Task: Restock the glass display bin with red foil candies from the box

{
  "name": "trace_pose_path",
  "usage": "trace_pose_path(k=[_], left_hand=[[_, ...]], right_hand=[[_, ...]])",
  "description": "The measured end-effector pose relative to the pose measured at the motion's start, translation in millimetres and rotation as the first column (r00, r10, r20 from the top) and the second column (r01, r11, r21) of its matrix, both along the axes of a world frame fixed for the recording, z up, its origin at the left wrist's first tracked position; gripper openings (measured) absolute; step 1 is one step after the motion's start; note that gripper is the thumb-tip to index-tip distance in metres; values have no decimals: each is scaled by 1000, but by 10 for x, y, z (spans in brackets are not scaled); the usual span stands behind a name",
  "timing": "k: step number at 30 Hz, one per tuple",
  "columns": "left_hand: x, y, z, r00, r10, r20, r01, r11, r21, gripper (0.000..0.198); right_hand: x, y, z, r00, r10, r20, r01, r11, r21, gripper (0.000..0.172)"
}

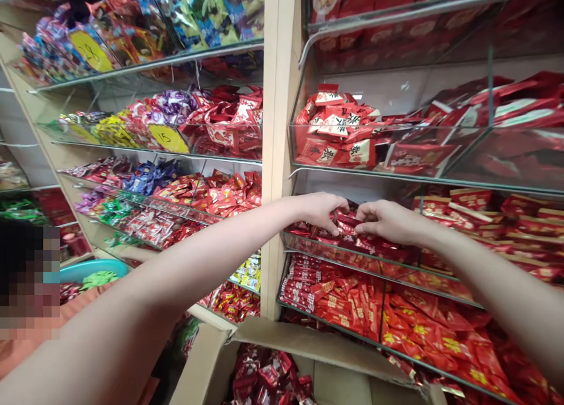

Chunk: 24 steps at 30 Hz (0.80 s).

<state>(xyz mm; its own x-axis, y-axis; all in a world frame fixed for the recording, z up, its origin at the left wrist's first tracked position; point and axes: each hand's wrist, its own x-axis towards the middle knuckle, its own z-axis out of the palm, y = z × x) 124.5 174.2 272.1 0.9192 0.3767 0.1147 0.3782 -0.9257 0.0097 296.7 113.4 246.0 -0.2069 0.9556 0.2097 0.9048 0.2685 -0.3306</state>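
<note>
Forearms [145, 281], left hand [319, 210], right hand [388, 221], at red packets [347, 224] (perhaps pinched)

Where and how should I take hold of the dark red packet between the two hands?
Probably pinch the exposed top of the dark red packet, coming from the front: the opening lies between the clear front lip and the shelf edge above, and packets crowd around it.

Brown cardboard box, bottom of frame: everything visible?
The brown cardboard box is open at the top, its far panel bowed. Glossy dark red wrapped packets lie heaped inside at left; bare cardboard shows at right. It sits in front of a pale wooden upright, bottom cut off by the frame. Left hand and right hand don't touch it.
</note>
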Motion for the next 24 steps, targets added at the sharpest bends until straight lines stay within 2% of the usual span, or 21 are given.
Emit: trace_pose_path(k=[5, 10, 14, 17, 19, 24], left_hand=[[-19, -21, -13, 999, 32, 4, -32, 999, -9, 52], [97, -56, -53, 996, 88, 32, -90, 994, 62, 59], [137, -28, -59, 997, 68, 28, -69, 996, 60, 62], [72, -21, 0, 999, 42, -12, -42, 999, 7, 63], [1, -27, 69, 995, 69, -77, -71, 997, -23, 63], [-101, 3, 159, 983, 120, -138, -119, 993, 21, 53]], right_hand=[[-18, -17, 11, 1000, 8, 0, -8, 1000, 0, 14], [-39, -33, 26, 999, -20, 41, 19, 999, 34, 11], [-17, -27, 19, 999, -20, 42, 19, 999, 28, 10], [-12, -38, 28, 999, -19, 29, 19, 1000, 5, 10], [-27, -55, 44, 999, -21, 36, 21, 1000, 4, 10], [-87, -85, 83, 995, -30, 93, 30, 1000, 6, 9]])
